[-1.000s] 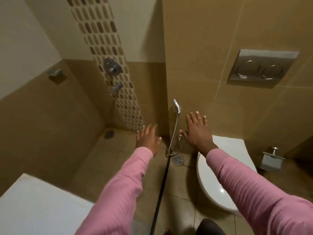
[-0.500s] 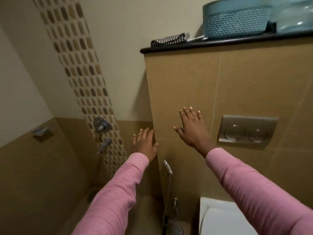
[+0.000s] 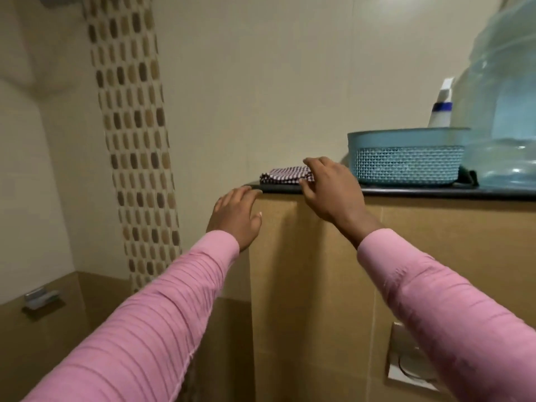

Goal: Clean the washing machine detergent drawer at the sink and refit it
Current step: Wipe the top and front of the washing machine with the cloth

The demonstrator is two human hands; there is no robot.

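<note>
Rising from the floor and the toilet, the view now stands at the height of the wall ledge, and both hands have come up with it.

At 8 o'clock a small metal wall holder sits on the brown tiles. At 10 o'clock runs the vertical strip of brown and beige mosaic tiles.

Near the centre, the left hand has its fingers loose and only a little bent. The tips are at the left corner of the dark stone ledge, and it holds nothing.

Just to the right, the folded cloth with small dark-and-white checks lies on the ledge. The right hand has reached it: the fingers bend over its right end and the thumb is at its front edge, so they seem to close on it.

At 3 o'clock stands the teal plastic basket with mesh wall, close beside this hand. Behind the basket is a white spray bottle with a blue collar, and at 2 o'clock a large clear blue water bottle.

The detergent drawer and the sink are not in view. I judge that the cleaning has not begun and the person is only fetching a cloth for it.
</note>
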